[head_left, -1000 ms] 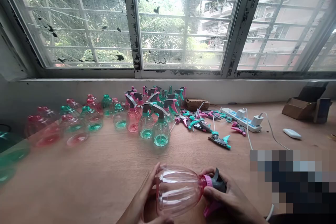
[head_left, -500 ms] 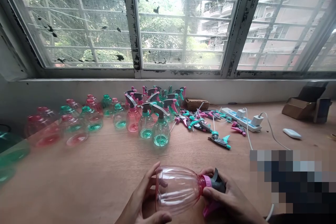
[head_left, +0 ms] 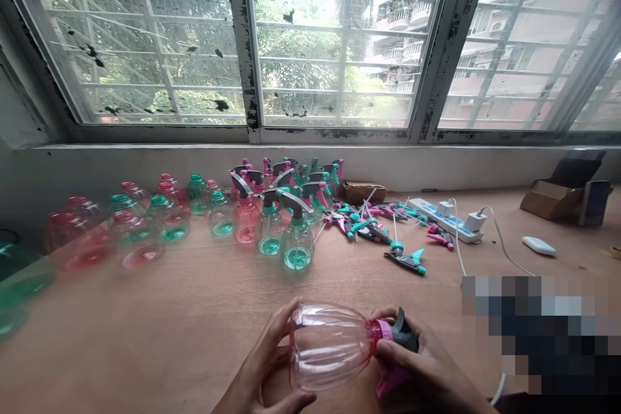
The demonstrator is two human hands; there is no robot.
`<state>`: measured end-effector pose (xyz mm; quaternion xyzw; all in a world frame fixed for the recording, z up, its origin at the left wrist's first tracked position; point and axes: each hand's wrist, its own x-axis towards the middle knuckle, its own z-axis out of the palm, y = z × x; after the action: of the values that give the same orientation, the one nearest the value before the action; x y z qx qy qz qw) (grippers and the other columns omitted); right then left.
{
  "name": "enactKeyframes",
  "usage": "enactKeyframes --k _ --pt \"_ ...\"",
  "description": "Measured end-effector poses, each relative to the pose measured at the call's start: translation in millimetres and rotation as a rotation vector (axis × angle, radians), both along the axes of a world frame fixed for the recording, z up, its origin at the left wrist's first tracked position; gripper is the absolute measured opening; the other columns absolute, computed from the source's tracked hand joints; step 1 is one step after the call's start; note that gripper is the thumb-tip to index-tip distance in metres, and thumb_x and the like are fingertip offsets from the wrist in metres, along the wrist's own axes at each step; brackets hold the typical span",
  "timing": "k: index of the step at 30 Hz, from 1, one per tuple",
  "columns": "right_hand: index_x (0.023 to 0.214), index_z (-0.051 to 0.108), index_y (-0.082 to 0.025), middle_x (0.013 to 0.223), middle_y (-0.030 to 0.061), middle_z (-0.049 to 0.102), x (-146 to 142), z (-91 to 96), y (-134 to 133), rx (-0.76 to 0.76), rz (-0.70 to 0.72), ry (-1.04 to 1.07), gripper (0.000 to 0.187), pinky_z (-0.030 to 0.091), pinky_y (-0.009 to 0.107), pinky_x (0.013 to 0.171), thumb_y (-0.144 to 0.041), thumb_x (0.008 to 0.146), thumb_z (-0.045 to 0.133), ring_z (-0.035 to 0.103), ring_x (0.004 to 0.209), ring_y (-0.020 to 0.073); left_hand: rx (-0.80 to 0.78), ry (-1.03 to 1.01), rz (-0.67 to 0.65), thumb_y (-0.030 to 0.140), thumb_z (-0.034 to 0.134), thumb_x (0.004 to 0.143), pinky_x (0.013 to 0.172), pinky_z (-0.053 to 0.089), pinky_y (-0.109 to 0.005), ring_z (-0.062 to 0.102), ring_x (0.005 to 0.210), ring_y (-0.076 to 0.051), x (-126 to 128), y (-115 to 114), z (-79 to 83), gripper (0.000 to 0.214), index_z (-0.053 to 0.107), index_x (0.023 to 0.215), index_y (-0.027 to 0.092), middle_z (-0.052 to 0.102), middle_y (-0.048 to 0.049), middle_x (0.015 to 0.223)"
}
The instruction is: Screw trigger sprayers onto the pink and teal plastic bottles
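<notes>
A clear pink spray bottle (head_left: 330, 344) lies sideways in both my hands, low in the middle of the view above the wooden table (head_left: 194, 310). My left hand (head_left: 264, 369) cups its round base end. My right hand (head_left: 422, 372) grips the grey and pink trigger head (head_left: 400, 336) at the bottle's pink neck collar. The trigger's pink lever sticks out below my right fingers.
Assembled pink and green spray bottles (head_left: 281, 220) stand at the back middle. Capless bottles (head_left: 130, 233) crowd the left. Loose trigger heads (head_left: 388, 236), a white power strip (head_left: 446, 220) with its cord, a white mouse (head_left: 539, 246) and a cardboard box (head_left: 563, 197) lie to the right.
The bottle has shifted slightly and turned in my hands. My left fingers regripped its base; my right hand stays on the trigger head.
</notes>
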<state>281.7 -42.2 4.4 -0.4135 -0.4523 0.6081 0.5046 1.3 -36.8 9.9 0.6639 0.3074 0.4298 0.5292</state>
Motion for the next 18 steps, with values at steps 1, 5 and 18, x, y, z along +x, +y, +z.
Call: enactKeyframes --k 1,5,18 --pt "0.097 0.069 -0.016 0.067 -0.0032 0.066 0.0 -0.1 -0.1 0.001 -0.001 0.001 0.044 0.04 0.023 0.057 -0.043 0.07 0.09 0.056 0.06 0.0126 0.0 0.012 0.007 0.043 0.076 0.088 0.115 0.045 -0.039 0.045 0.145 -0.035 -0.7 -0.3 0.2 0.078 0.032 0.153 0.047 0.035 -0.001 0.166" --pt "0.095 0.071 -0.017 0.071 -0.0023 0.068 -0.9 1.2 -0.4 0.016 -0.003 0.02 0.041 0.041 0.024 0.059 -0.042 0.069 0.09 0.056 0.063 0.0135 -0.063 -0.012 -0.03 0.04 0.083 0.083 0.12 0.039 -0.042 0.032 0.152 -0.036 -5.8 0.1 -2.2 0.097 0.022 0.157 0.046 0.028 -0.0016 0.169" --pt "0.093 0.072 -0.018 0.071 -0.0023 0.068 -1.4 2.1 -0.9 0.008 -0.014 0.009 0.038 0.041 0.025 0.059 -0.041 0.069 0.09 0.056 0.063 0.0146 -0.006 0.045 -0.009 0.04 0.074 0.09 0.119 0.039 -0.045 0.051 0.14 -0.034 -3.8 2.2 -2.0 0.083 0.025 0.157 0.042 0.037 -0.005 0.164"
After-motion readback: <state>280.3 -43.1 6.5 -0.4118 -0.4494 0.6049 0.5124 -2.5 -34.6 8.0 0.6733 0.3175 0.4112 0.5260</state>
